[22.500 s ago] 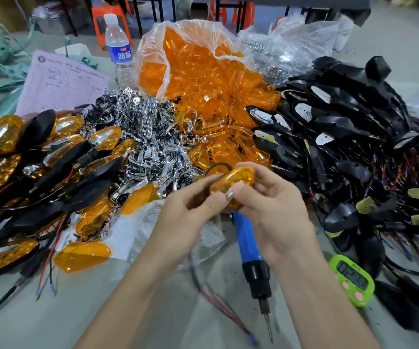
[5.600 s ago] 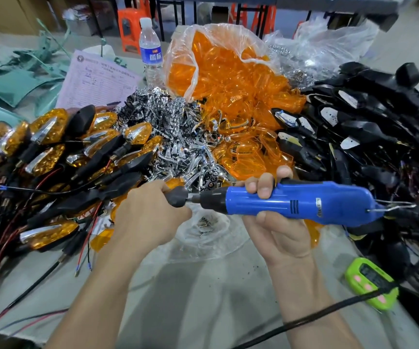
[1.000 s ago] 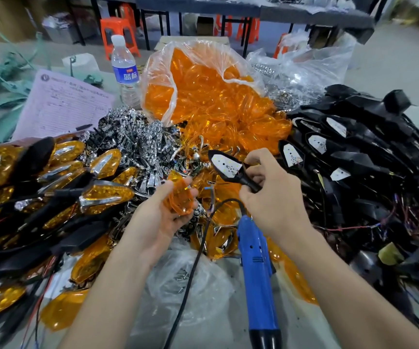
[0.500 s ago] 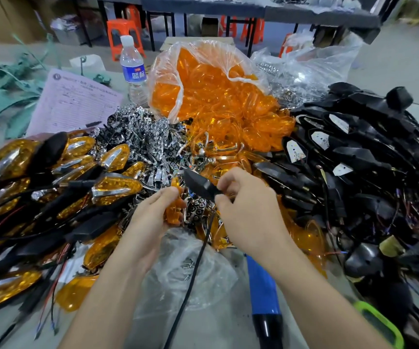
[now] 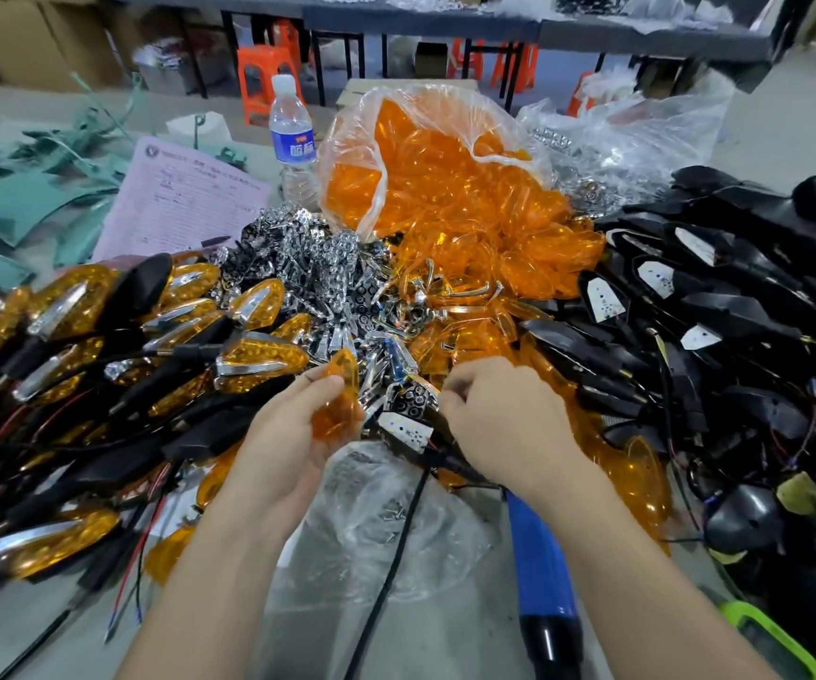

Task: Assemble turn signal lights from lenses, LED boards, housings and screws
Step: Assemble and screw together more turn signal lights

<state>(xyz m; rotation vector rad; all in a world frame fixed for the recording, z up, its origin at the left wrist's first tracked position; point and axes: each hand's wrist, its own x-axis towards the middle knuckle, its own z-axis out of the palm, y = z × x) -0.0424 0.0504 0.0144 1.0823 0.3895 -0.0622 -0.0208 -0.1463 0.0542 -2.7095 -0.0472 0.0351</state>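
Head — left hand (image 5: 288,444): lens (image 5: 334,409) — right: housing (image 5: 406,431)

Orange lens (image 5: 334,409) tip-up; black housing (image 5: 450,464), white board (image 5: 406,430), beside.

On the table (image 5: 445,645), the lens bag (image 5: 445,179) sits centre-back. Left of it: bottle (image 5: 290,135), then sheet (image 5: 175,203). Before it: reflectors (image 5: 317,277), then screw bag (image 5: 371,522) and screwdriver (image 5: 540,561). Right of it: housings (image 5: 739,306). Before it to the left: lights (image 5: 77,346)
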